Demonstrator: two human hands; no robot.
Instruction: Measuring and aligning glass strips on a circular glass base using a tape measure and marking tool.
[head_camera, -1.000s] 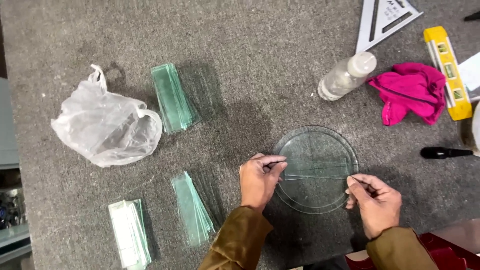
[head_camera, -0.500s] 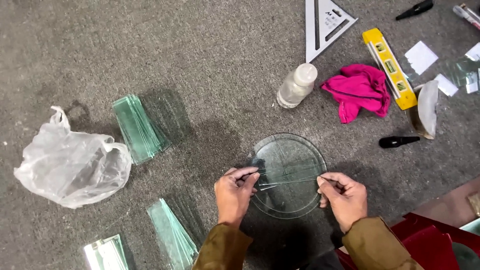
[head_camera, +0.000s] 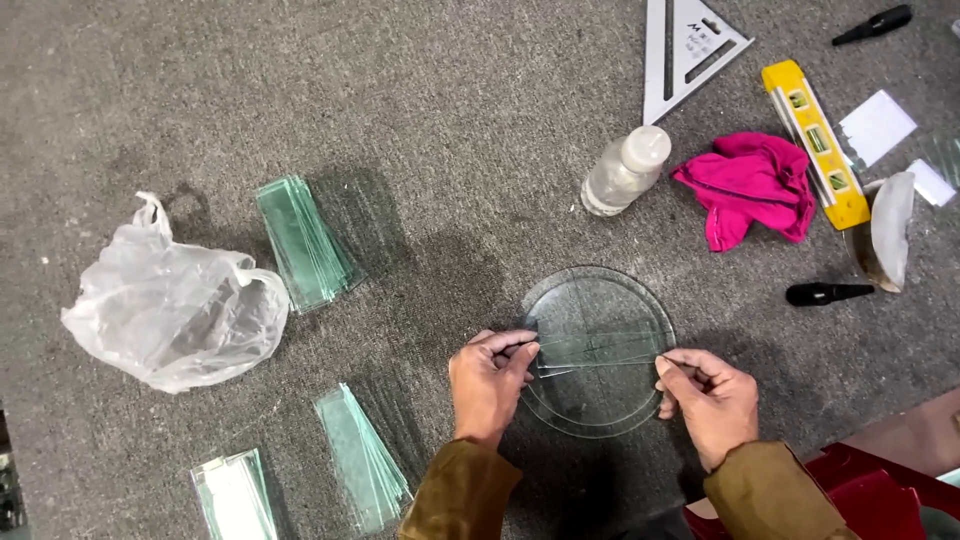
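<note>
Head view: I look straight down at a grey, felt-like surface (head_camera: 420, 120) with both hands low in the frame.
Left hand: my left hand (head_camera: 488, 385) pinches one end of a thin glass strip (head_camera: 598, 358), fingers closed on it at the left rim of the disc.
Right hand: my right hand (head_camera: 712, 400) pinches the other end at the right rim, so the strip spans the disc level, held at both ends.
Glass disc: a clear round glass disc (head_camera: 597, 300) lies flat between my hands, with faint straight lines across it; the strip sits along one of them, I judge as a guide.
Glass stacks: three fanned piles of greenish rectangular glass (head_camera: 303, 243) lie to the left, well apart from the disc.
Bag: a crumpled translucent plastic bag (head_camera: 175, 310) sits at far left.
Tools: a white bottle (head_camera: 626, 170), pink cloth (head_camera: 745, 185), yellow level (head_camera: 815, 142) and metal triangle square (head_camera: 685, 45) lie beyond the disc.
</note>
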